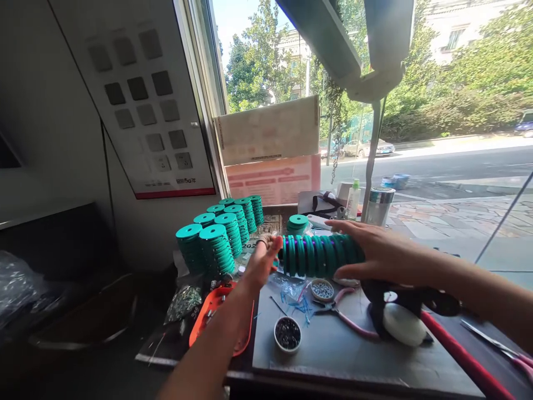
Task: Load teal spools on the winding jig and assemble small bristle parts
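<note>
A long stack of teal spools [320,255] lies sideways in the air above the worktable, held between my two hands. My left hand [266,255] closes on its left end, and some of those fingers are hidden behind the stack. Around the right end wraps my right hand [368,250], thumb below and fingers above. Dark, purplish bands show in the gaps between the discs. Beneath the stack are a small cup of pale beads [322,289] and pliers with pink handles [347,314]. Several upright stacks of teal spools [216,244] stand to the left.
An orange tray [195,333] with small parts sits left of a grey board [333,355]. On the board is a white cup of black pieces [287,334]. Pink-handled scissors [495,341] lie right. A short teal stack [297,223] and a lamp arm [372,161] stand behind.
</note>
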Demonstrator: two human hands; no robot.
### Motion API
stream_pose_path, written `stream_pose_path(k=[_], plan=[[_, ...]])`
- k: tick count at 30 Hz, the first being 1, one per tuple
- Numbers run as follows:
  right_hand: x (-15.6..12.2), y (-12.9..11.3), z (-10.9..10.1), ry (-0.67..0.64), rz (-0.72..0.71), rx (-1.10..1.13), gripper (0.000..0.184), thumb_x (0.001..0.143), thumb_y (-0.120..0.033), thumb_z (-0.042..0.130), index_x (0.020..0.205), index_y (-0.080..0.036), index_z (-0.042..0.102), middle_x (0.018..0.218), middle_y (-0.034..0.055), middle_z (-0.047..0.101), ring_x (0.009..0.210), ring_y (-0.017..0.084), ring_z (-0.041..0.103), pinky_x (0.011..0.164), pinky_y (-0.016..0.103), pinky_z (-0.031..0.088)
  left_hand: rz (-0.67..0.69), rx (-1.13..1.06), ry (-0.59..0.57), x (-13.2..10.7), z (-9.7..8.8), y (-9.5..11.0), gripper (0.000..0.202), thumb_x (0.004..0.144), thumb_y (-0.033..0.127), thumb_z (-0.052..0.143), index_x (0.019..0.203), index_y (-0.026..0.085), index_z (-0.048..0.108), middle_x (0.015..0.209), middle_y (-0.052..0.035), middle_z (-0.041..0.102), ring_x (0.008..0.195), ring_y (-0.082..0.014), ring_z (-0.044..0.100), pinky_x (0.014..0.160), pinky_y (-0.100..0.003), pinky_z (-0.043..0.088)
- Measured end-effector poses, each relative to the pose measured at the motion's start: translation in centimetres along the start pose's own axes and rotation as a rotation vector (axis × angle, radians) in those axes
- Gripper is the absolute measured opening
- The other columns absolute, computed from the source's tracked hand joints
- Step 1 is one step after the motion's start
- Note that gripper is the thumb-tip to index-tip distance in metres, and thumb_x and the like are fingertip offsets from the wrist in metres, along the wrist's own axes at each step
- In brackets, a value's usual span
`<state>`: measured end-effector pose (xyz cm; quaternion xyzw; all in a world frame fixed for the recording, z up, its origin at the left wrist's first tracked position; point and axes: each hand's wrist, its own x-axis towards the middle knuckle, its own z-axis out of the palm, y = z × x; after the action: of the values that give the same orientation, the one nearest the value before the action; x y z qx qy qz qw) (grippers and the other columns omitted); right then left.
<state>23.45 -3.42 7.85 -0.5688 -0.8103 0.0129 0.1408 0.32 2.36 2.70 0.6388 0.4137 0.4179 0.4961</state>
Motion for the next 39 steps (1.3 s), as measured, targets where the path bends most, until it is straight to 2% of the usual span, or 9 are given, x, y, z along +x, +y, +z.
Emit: stream_pose_path(k=[5,12,17,19,22,24,26,32,39], plan=[[-1.0,2.4,0.1,-0.017,0.002,0.223,0.081,0.064,-0.048,0.064,0.134,-0.022,0.033,0.124,0.0064,0.049,0.105,0.024,0.051,0.088,0.035,0.043,-0.124,-0.275,-0.301,0.4,0.4,1.6,0.063,0.069,0.039,0.063,0.122,0.021,0.034,0.106,-0.0089,0.055,0.081,-0.0176,0.057,0.067,-0.032,0.049],[-1.1,2.6,1.1,0.059,-0.025,0.319,0.077,0.064,-0.038,0.066,0.132,-0.021,0.034,0.118,0.0078,0.051,0.102,0.025,0.051,0.087,0.035,0.042,-0.161,-0.318,-0.293,1.4,1.3,0.6,0.049,0.07,0.033,0.06,0.113,0.017,0.042,0.081,-0.0024,0.056,0.065,-0.0122,0.055,0.063,-0.028,0.048],[-1.3,2.9,0.9,0.055,-0.005,0.356,0.08,0.062,-0.037,0.067,0.132,-0.022,0.033,0.12,0.0084,0.048,0.103,0.025,0.049,0.088,0.037,0.04,-0.116,-0.118,-0.283,1.3,0.4,1.2,0.056,0.075,0.042,0.053,0.122,0.016,0.04,0.097,-0.0095,0.058,0.078,-0.0195,0.059,0.069,-0.037,0.049],[-1.5,3.1,1.0,0.056,0.015,0.368,0.081,0.061,-0.036,0.068,0.132,-0.022,0.032,0.119,0.0077,0.048,0.102,0.024,0.05,0.087,0.036,0.04,-0.035,0.001,-0.213,0.8,0.2,2.5,0.065,0.074,0.047,0.056,0.128,0.018,0.035,0.122,-0.0139,0.049,0.106,-0.0265,0.051,0.084,-0.043,0.044],[-1.4,3.7,0.9,0.025,0.049,0.409,0.075,0.06,-0.037,0.069,0.127,-0.022,0.036,0.108,0.0061,0.053,0.092,0.023,0.054,0.079,0.034,0.043,0.32,0.325,-0.091,-0.7,1.5,4.8,0.085,0.059,0.04,0.074,0.132,0.026,0.032,0.142,-0.0051,0.028,0.132,-0.0234,0.02,0.108,-0.039,0.015],[-1.0,4.1,0.4,-0.034,0.05,0.465,0.07,0.06,-0.039,0.069,0.121,-0.02,0.041,0.104,0.0057,0.055,0.091,0.023,0.055,0.079,0.034,0.044,0.677,0.842,-0.128,-1.7,3.2,5.6,0.083,0.058,0.031,0.075,0.131,0.026,0.036,0.135,-0.0059,0.041,0.128,-0.0246,0.028,0.109,-0.045,0.008],[-0.4,4.5,-0.2,-0.117,0.036,0.545,0.065,0.062,-0.042,0.068,0.117,-0.017,0.044,0.107,0.0065,0.055,0.097,0.023,0.053,0.083,0.032,0.043,0.828,1.198,-0.135,-2.2,4.9,5.6,0.085,0.059,0.027,0.075,0.133,0.023,0.033,0.129,-0.0101,0.047,0.122,-0.0277,0.037,0.105,-0.053,0.014],[0.6,4.8,-1.6,-0.32,0.007,0.756,0.057,0.068,-0.038,0.063,0.116,-0.015,0.045,0.113,0.0076,0.053,0.099,0.022,0.054,0.078,0.027,0.047,0.852,1.37,-0.054,-1.1,6.2,4.3,0.091,0.06,0.032,0.074,0.137,0.019,0.027,0.127,-0.0114,0.05,0.116,-0.03,0.044,0.094,-0.049,0.035],[0.4,5.1,-1.5,-0.399,0.02,0.845,0.051,0.073,-0.04,0.061,0.116,-0.017,0.046,0.111,0.0063,0.054,0.098,0.021,0.055,0.079,0.028,0.046,0.877,1.325,-0.097,-0.5,5.6,5.4,0.078,0.062,0.034,0.069,0.131,0.012,0.039,0.114,-0.0109,0.059,0.104,-0.0276,0.053,0.088,-0.038,0.041]])
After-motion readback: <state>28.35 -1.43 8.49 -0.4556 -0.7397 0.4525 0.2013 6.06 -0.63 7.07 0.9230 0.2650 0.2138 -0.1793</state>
